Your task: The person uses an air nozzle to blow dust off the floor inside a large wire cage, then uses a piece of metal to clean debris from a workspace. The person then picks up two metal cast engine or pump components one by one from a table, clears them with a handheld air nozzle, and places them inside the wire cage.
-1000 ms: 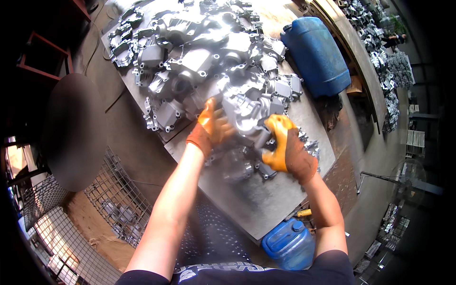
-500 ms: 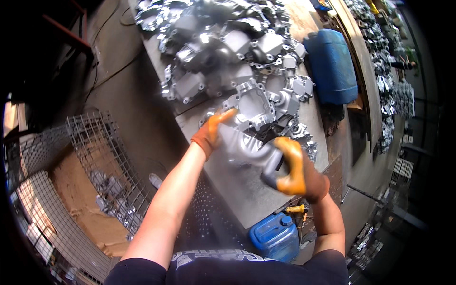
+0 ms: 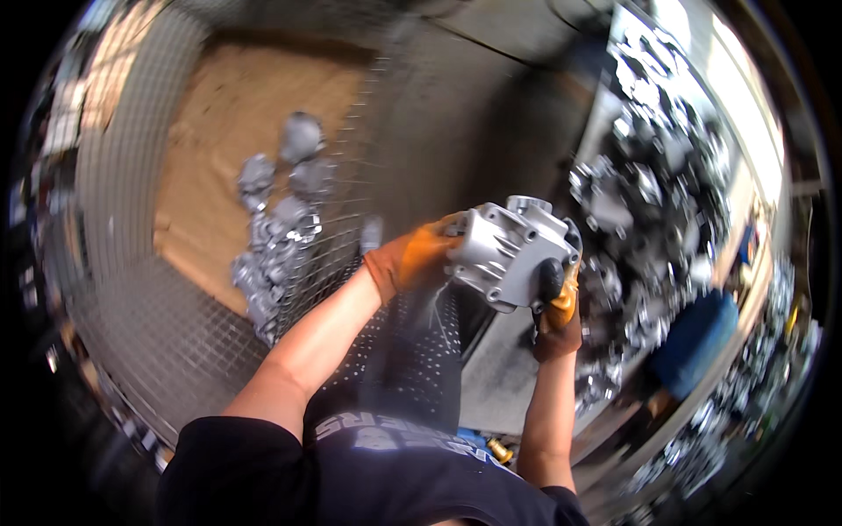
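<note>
A silver-grey metal casting (image 3: 517, 254), like a ribbed housing with bolt holes, is held up in front of me between both gloved hands. My left hand (image 3: 419, 254), in an orange glove, is closed on its left end, with the fingertips partly hidden behind it. At the lower right of the casting, my right hand (image 3: 561, 311) grips with the thumb side showing; its other fingers are hidden. A black rounded piece (image 3: 550, 279) lies at that thumb, against the casting's face. Whether it is a thumb cover or a tool end, I cannot tell.
On the left stands a wire mesh cage (image 3: 123, 289) lined with brown cardboard (image 3: 219, 114), holding several castings (image 3: 281, 228). A work table (image 3: 500, 377) on the right carries a large heap of castings (image 3: 658, 193). Beyond it is a blue jerrycan (image 3: 697, 342).
My view has swung left from the table toward the mesh cage. The casting has come off the table area with both hands and is now raised between table and cage.
</note>
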The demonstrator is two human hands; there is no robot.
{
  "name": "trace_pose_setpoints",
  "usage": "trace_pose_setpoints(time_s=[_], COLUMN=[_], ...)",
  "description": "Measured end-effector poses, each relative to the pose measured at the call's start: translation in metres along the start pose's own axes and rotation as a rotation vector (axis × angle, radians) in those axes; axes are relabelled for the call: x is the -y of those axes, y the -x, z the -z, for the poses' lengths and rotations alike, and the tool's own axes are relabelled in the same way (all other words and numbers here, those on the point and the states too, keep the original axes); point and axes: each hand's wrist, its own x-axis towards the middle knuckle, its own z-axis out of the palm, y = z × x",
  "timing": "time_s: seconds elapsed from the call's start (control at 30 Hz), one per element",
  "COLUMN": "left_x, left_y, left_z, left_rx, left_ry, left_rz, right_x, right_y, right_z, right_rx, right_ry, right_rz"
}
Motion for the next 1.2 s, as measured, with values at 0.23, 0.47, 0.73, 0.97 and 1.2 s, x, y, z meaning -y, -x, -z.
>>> trace_pose_setpoints(time_s=[0.23,0.47,0.73,0.97,1.2], left_x=[-0.095,-0.105,-0.024,-0.034,0.024], left_y=[0.152,0.247,0.267,0.223,0.238], left_z=[0.087,0.2,0.322,0.394,0.474], left_rx=[-0.368,-0.929,-1.001,-1.418,-1.46], left_ry=[-0.213,-0.361,0.615,0.236,0.09], left_rz=[-0.283,-0.59,-0.596,-0.339,-0.155], right_x=[-0.045,-0.095,-0.227,-0.177,-0.137], right_y=[-0.071,-0.127,-0.161,-0.137,-0.049], right_z=[-0.185,-0.392,-0.442,-0.406,-0.258], right_rx=[0.486,0.874,0.776,0.454,0.432], right_ry=[0.211,0.102,0.429,0.925,1.11], right_rz=[0.21,-0.054,-0.29,0.661,0.616])
